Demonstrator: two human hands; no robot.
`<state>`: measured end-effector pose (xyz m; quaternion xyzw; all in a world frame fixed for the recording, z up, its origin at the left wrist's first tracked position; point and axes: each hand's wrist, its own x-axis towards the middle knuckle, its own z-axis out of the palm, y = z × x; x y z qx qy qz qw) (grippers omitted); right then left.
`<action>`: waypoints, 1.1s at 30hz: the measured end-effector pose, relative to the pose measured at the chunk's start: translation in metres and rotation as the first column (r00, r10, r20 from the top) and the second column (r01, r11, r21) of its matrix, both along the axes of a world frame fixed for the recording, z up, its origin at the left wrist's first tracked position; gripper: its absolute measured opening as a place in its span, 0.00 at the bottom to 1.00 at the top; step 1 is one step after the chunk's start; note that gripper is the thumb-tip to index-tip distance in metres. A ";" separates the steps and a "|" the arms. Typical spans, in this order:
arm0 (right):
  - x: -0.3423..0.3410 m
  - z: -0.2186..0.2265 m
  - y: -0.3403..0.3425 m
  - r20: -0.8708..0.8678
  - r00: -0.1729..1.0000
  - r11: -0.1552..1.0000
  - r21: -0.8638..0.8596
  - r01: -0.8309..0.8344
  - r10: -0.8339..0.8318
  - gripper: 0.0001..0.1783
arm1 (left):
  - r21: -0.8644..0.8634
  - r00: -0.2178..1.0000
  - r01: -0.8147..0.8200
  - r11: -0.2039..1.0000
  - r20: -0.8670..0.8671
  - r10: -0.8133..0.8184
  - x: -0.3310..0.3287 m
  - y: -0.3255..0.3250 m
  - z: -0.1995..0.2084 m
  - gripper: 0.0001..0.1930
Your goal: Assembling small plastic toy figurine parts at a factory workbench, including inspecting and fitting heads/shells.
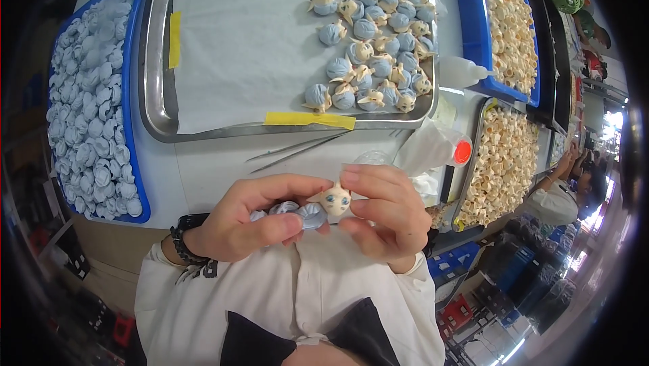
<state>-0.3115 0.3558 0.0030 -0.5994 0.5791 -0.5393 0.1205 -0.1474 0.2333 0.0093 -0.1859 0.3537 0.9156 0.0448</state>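
Observation:
Close to my chest, my left hand (pixel 253 220) has its fingers curled round several blue-grey hair pieces (pixel 311 216), the one at the thumb lying beside the doll face. My right hand (pixel 385 214) pinches a small cream doll face (pixel 335 201) with painted blue eyes and pointed ears. The face is turned toward me and sits between the fingertips of both hands. Whether the face and the nearest hair piece touch, I cannot tell. Beyond my hands, assembled doll heads (pixel 365 29) with blue-grey hair lie on the right part of a metal tray (pixel 154 88).
A blue bin (pixel 138 28) of blue-grey hair pieces stands left. On the right are a blue bin (pixel 473 24) and a tray of cream parts (pixel 507 163). Tweezers (pixel 297 151), a white squeeze bottle (pixel 460 72) and a red-capped bottle (pixel 462 152) lie between. Another person (pixel 554 200) is farther right.

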 end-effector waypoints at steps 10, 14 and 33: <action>-0.003 0.011 -0.001 -0.030 0.998 0.991 0.128 -0.047 0.052 0.21 | 0.023 1.000 0.019 1.000 -0.019 -0.018 0.002 0.001 -0.008 0.22; -0.010 0.011 0.002 -0.023 0.991 0.987 0.092 -0.132 0.135 0.23 | 0.104 0.998 0.070 0.992 -0.009 -0.070 0.001 -0.001 -0.008 0.22; -0.033 0.023 0.042 -0.198 0.923 0.938 -0.175 0.299 -0.331 0.19 | 0.073 0.999 -0.045 0.996 0.021 0.044 -0.010 0.003 -0.013 0.21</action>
